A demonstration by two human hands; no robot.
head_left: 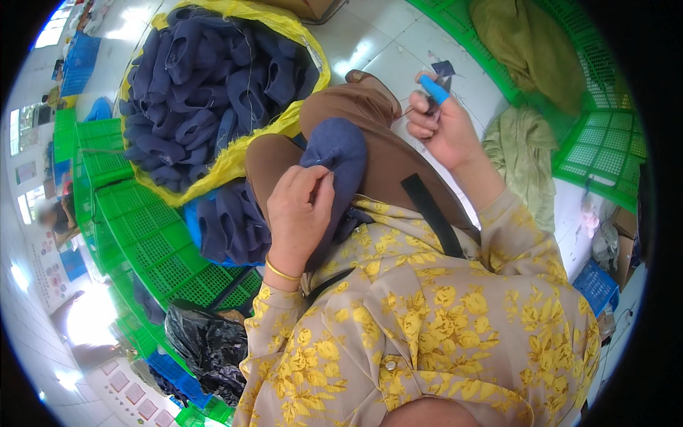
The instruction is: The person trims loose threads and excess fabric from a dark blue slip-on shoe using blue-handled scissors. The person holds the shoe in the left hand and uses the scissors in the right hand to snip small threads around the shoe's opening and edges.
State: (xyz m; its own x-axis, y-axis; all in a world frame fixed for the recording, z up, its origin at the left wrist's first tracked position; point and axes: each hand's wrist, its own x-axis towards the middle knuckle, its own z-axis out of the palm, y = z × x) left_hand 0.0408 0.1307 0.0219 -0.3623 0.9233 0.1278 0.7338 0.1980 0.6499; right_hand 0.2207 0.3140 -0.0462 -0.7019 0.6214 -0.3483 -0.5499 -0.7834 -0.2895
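Note:
My left hand (302,206) pinches a navy fabric slipper (341,146), its rounded end pointing away from me above my lap. Finger and thumb press together at the slipper's surface. Off to the right, my right hand (452,132) is raised, with blue tape (435,89) wrapped round one finger. Its fingers are closed on a small dark tool (432,107) whose exact kind is mostly hidden. A dark scrap (442,68) shows just beyond the fingertips; whether it is part of the tool I cannot tell.
A yellow sack (321,53) full of navy slippers (206,85) stands at the far left. More slippers (231,220) lie beside my left knee. Green perforated crates (146,238) flank me, with green cloth (523,153) at the right. A black plastic bag (206,349) sits near my left elbow.

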